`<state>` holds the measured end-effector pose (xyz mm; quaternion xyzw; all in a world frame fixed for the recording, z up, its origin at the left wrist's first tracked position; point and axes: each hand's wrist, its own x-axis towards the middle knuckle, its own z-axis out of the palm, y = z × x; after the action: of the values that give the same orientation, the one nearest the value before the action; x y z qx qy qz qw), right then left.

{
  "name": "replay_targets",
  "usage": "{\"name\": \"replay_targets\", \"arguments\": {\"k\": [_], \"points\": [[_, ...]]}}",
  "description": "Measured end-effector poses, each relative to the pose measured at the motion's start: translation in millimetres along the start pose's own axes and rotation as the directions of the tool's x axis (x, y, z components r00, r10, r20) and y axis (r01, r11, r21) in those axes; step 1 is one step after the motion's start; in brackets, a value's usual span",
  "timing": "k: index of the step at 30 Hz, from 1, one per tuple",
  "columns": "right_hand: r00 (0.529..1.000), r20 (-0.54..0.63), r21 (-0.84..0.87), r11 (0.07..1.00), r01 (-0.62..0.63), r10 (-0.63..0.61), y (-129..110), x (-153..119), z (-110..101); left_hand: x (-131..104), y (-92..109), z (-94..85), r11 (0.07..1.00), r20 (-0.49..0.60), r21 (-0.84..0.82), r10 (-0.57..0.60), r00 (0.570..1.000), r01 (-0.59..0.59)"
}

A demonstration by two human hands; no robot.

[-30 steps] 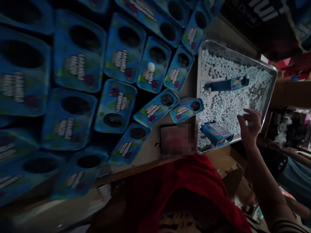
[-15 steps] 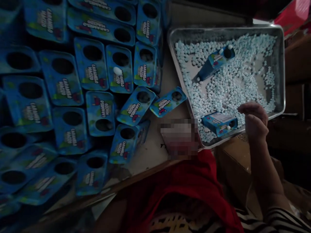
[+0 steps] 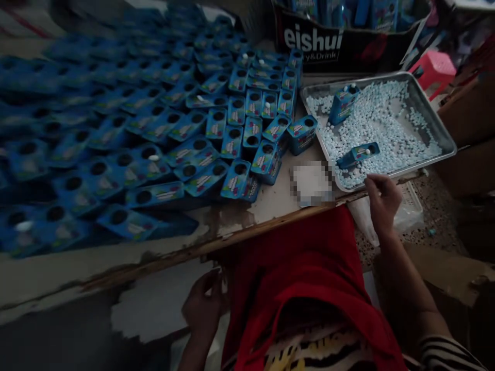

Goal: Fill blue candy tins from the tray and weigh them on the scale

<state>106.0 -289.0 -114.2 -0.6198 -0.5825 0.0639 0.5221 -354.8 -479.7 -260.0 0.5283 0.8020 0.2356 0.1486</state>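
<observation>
Shallow rectangular silvery metal tray (image 3: 444,142) on chipped wood-edged bench (image 3: 270,200); two blue oblong boxes (image 3: 342,106) rest among its rounded pale-blue pellets (image 3: 389,133). Right hand (image 3: 385,204) curls by near rim, left hand (image 3: 203,303) below bench edge; cannot tell whether either grips anything.

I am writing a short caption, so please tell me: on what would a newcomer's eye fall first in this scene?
Probably first on the many blue boxes with dark round openings, crowded over the left and middle of the table. Next, likely the metal tray to their right, strewn with small pale pellets, with two more blue boxes among them. The red apron at the bottom centre also stands out in the dim light.
</observation>
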Motion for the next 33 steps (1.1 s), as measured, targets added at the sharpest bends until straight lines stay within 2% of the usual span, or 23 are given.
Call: {"name": "replay_targets", "arguments": {"k": [1, 2, 3, 4, 5, 6, 7, 8, 10, 12, 14, 15, 18, 22, 27, 31, 33], "points": [[0.999, 0.025, -0.004, 1.000, 0.019, -0.019, -2, -5, 0, -6, -5, -6.6, 0.997, -0.089, -0.006, 0.079, 0.993, -0.080], [0.996, 0.067, -0.015, 0.998, 0.061, -0.060, -5, -10, 0, -10, -4, -13.0, 0.979, -0.185, 0.005, 0.200, 0.962, -0.202], [0.984, 0.131, -0.034, 0.992, 0.122, -0.117, -8, -15, 1, -11, 2, -18.4, 0.935, -0.274, 0.036, 0.348, 0.897, -0.352], [0.961, 0.215, -0.061, 0.980, 0.191, -0.174, -11, -21, 1, -9, 14, -22.4, 0.865, -0.339, 0.078, 0.491, 0.803, -0.496], [0.929, 0.303, -0.095, 0.963, 0.251, -0.212, -15, -28, 3, -4, 31, -24.3, 0.783, -0.377, 0.114, 0.603, 0.703, -0.611], [0.893, 0.390, -0.138, 0.945, 0.297, -0.224, -19, -36, 5, 3, 54, -23.8, 0.712, -0.394, 0.135, 0.676, 0.622, -0.689], [0.859, 0.466, -0.193, 0.924, 0.331, -0.210, -23, -43, 8, 14, 80, -20.5, 0.676, -0.405, 0.121, 0.702, 0.586, -0.727], [0.835, 0.521, -0.256, 0.900, 0.352, -0.178, -28, -51, 13, 26, 107, -14.6, 0.653, -0.412, 0.094, 0.713, 0.568, -0.751], [0.817, 0.569, -0.385, 0.846, 0.369, -0.098, -36, -62, 24, 52, 159, 3.5, 0.635, -0.399, 0.054, 0.721, 0.566, -0.771], [0.812, 0.583, -0.482, 0.793, 0.372, -0.027, -43, -67, 37, 77, 197, 25.7, 0.674, -0.311, 0.007, 0.703, 0.639, -0.739], [0.811, 0.584, -0.554, 0.751, 0.361, 0.041, -49, -68, 51, 96, 219, 46.9, 0.723, -0.202, -0.052, 0.668, 0.716, -0.689], [0.812, 0.579, -0.580, 0.735, 0.351, 0.070, -52, -67, 57, 104, 225, 55.9, 0.734, -0.152, -0.079, 0.660, 0.736, -0.675], [0.820, 0.558, -0.629, 0.709, 0.317, 0.128, -60, -64, 69, 117, 230, 74.2, 0.725, -0.063, -0.127, 0.675, 0.735, -0.677], [0.796, 0.586, -0.626, 0.709, 0.325, 0.153, -67, -57, 76, 126, 228, 81.4, 0.707, -0.075, -0.185, 0.682, 0.727, -0.682], [0.772, 0.627, -0.542, 0.771, 0.336, 0.104, -60, -52, 71, 128, 224, 79.5, 0.687, -0.079, -0.220, 0.695, 0.715, -0.692], [0.812, 0.583, -0.472, 0.798, 0.374, -0.035, -64, -58, 58, 119, 211, 69.3, 0.669, -0.124, -0.238, 0.698, 0.705, -0.704], [0.805, 0.590, -0.472, 0.780, 0.411, -0.068, -72, -64, 57, 113, 201, 61.6, 0.656, -0.173, -0.244, 0.695, 0.698, -0.714]]}}
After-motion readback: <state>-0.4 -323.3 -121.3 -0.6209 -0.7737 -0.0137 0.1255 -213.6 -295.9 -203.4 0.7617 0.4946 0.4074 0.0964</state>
